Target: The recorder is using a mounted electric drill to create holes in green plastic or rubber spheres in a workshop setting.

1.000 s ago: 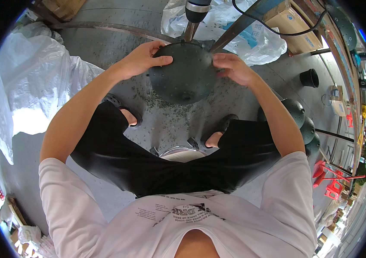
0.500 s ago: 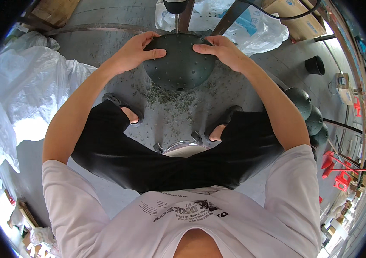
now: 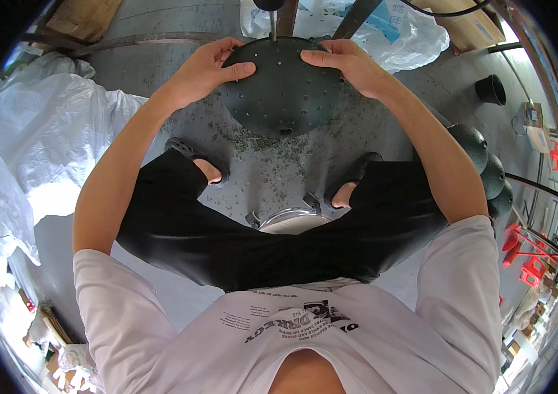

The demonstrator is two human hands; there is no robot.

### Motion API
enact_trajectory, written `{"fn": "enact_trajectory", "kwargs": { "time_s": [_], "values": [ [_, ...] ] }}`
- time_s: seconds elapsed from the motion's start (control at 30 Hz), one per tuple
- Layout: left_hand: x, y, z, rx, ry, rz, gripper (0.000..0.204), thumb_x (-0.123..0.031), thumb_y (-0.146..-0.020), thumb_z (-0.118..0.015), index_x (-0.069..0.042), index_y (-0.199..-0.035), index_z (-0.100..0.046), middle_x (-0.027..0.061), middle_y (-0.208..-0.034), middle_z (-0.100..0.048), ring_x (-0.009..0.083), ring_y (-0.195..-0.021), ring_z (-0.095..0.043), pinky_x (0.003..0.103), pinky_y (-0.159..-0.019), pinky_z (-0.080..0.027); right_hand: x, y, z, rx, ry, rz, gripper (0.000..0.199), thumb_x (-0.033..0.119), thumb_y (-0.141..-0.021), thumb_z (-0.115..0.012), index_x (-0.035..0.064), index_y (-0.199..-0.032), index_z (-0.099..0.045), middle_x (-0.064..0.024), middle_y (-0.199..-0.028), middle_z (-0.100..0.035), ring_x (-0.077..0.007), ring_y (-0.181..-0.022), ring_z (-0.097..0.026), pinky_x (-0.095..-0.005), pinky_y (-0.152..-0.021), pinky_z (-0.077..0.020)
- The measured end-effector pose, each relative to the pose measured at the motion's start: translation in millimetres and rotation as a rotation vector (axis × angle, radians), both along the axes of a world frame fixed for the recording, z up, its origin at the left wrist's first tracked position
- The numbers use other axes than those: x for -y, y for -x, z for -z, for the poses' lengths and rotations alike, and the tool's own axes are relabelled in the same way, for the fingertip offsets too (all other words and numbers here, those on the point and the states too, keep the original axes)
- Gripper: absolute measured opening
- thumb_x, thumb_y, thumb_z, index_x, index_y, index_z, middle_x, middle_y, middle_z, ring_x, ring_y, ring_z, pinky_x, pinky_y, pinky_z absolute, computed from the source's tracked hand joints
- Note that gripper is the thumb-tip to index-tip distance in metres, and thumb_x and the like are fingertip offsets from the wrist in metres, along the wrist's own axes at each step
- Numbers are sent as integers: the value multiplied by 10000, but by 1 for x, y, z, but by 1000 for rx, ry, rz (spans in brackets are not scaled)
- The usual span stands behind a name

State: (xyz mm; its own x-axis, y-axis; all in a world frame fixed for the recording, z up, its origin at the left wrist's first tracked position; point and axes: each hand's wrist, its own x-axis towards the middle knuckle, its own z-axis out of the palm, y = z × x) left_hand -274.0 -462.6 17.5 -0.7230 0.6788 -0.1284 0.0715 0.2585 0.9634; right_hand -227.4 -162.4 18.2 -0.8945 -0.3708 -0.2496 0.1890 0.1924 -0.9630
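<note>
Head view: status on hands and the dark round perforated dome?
Left hand and right hand grip dark round perforated dome at its rim. Drill bit above the dome's top edge. Nothing blocking.

A single head-worn fisheye view looks almost straight down from above the seated person, so the white shirt fills the lower edge, the black-trousered legs cross the middle and the grey floor runs to the top. The lens sits close to the body, with both forearms rising from the lower part of the picture to the left hand and right hand on the dark perforated dome near the top centre. Straight lines bend toward the round black rim, and no second view shares the scene.
</note>
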Motion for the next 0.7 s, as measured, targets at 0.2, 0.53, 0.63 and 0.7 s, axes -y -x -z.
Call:
{"fn": "enact_trajectory", "kwargs": {
  "time_s": [0.2,0.53,0.63,0.7],
  "values": [
    [2,-2,-3,-16,42,-22,620,-431,-897,-764,14,-1283,-571,64,-1121,-662,136,-1057,-591,283,-947,-451,3,-3,-1,-8,2,23,536,450,-887,-753,-43,-1094,-721,-103,-983,-726,-187,-858,-693,-315,-821,-543],
    [2,1,-1,-90,54,-24,633,-481,-893,-752,8,-1262,-594,74,-1111,-670,143,-1049,-601,284,-944,-456,2,-1,-5,-10,-9,16,523,450,-885,-757,-33,-1082,-726,-92,-981,-725,-166,-875,-688,-300,-830,-533],
    [3,1,0,-111,70,-30,635,-489,-894,-748,9,-1258,-597,76,-1097,-674,145,-1035,-608,285,-935,-461,3,-1,-6,-5,-18,20,529,454,-878,-764,-31,-1085,-723,-90,-984,-723,-168,-877,-686,-295,-836,-528],
    [3,1,1,-123,66,-39,635,-491,-892,-750,10,-1252,-600,75,-1088,-675,145,-1026,-610,286,-931,-464,4,-2,-6,-14,4,52,541,456,-872,-770,-32,-1098,-719,-89,-995,-720,-174,-865,-685,-286,-822,-528]
  ]
}}
